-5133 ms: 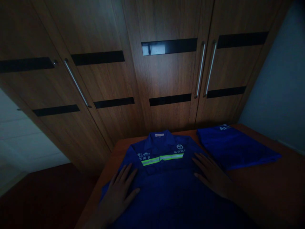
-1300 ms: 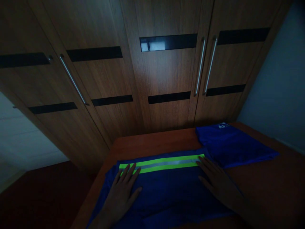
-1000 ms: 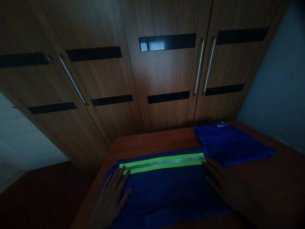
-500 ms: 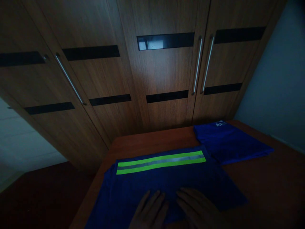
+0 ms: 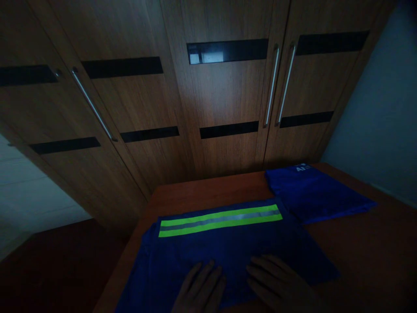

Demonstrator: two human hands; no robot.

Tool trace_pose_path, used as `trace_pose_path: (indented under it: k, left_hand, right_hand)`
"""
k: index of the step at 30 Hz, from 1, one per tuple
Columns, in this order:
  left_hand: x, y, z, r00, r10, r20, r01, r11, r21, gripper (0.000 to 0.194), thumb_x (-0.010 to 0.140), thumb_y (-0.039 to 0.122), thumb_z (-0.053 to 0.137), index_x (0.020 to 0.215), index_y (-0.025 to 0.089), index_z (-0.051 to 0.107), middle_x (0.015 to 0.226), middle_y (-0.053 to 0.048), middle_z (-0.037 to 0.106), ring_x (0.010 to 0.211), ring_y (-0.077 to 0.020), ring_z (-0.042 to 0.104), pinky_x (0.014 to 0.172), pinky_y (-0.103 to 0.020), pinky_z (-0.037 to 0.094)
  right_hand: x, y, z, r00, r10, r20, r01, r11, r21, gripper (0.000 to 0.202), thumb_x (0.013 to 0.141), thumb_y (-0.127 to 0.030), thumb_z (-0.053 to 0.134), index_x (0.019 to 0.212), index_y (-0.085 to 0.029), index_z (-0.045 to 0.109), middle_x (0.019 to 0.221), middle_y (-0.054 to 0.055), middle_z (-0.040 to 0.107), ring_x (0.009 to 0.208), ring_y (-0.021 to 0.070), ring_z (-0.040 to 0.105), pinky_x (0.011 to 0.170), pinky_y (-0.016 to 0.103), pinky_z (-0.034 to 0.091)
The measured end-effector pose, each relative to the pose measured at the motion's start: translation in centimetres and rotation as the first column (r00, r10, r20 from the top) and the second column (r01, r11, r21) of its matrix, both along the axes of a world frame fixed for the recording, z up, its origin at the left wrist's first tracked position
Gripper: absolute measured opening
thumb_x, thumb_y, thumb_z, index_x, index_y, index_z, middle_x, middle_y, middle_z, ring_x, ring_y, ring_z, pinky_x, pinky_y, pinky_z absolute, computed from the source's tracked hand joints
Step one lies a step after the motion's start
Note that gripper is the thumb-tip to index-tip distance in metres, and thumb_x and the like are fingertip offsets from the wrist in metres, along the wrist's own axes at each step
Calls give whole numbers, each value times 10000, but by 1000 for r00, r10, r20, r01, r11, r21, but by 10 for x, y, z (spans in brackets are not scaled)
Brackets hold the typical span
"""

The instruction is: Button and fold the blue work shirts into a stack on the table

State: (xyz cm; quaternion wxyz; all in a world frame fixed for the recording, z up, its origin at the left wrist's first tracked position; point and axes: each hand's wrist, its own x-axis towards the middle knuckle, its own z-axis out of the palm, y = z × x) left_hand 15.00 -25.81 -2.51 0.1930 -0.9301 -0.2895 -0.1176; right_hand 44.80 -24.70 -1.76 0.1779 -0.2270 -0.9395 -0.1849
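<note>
A dark blue garment lies spread on the wooden table, with a lime-green and silver reflective strip across its far part. My left hand rests on the near part of the cloth, fingers stretched out. To its right, my right hand also lies flat on the garment, fingers extended and pointing left. Both hands are dim, and their wrists run into the dark lower edge. What kind of garment it is, I cannot tell.
A brighter blue folded garment with white lettering sits at the table's far right, touching the dark blue one. Behind the table stands a wooden wardrobe with long metal handles. A pale wall rises at the right.
My hands have moved slightly apart over the cloth, the left one to the left and the right one to the right. The garment stays in place.
</note>
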Motion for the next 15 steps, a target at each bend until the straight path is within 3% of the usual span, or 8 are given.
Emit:
trace_pose_path:
  k: [5, 9, 12, 15]
  left_hand:
    - [-4, 2, 1, 999, -22, -30, 21, 1000, -18, 422, 937, 348, 445, 1345, 242, 456, 1336, -7, 559, 1225, -172, 487, 1095, -313, 326]
    - [4, 5, 7, 1000, 9, 22, -6, 993, -116, 424, 905, 264, 447, 1328, 263, 475, 1358, -18, 536, 1223, -195, 497, 1046, -345, 398]
    - [26, 9, 13, 991, 121, 54, -106, 970, -217, 522, 852, 198, 460, 1370, 246, 426, 1434, -46, 445, 1283, -240, 437, 1035, -412, 413]
    - [45, 14, 14, 975, 216, 51, -192, 938, -290, 615, 852, 293, 502, 1434, 209, 323, 1503, -84, 319, 1344, -315, 337, 1039, -510, 384]
  right_hand:
    - [2, -4, 7, 998, -27, 57, 25, 999, 38, 317, 898, -303, 517, 1202, -250, 592, 1225, -38, 635, 1055, 170, 619, 833, 276, 523]
    - [-7, -11, 12, 989, -127, -78, 115, 984, -137, 259, 893, -352, 526, 1097, -262, 657, 1286, -12, 592, 1125, 181, 583, 895, 273, 507]
    - [-26, -8, 9, 955, -249, -161, 204, 947, -249, 344, 905, -329, 495, 1217, -228, 599, 1345, 15, 538, 1194, 185, 531, 960, 276, 477]
    - [-43, 2, -4, 936, -300, -183, 237, 923, -303, 485, 906, -283, 468, 1382, -196, 436, 1422, 48, 447, 1270, 218, 456, 1014, 333, 440]
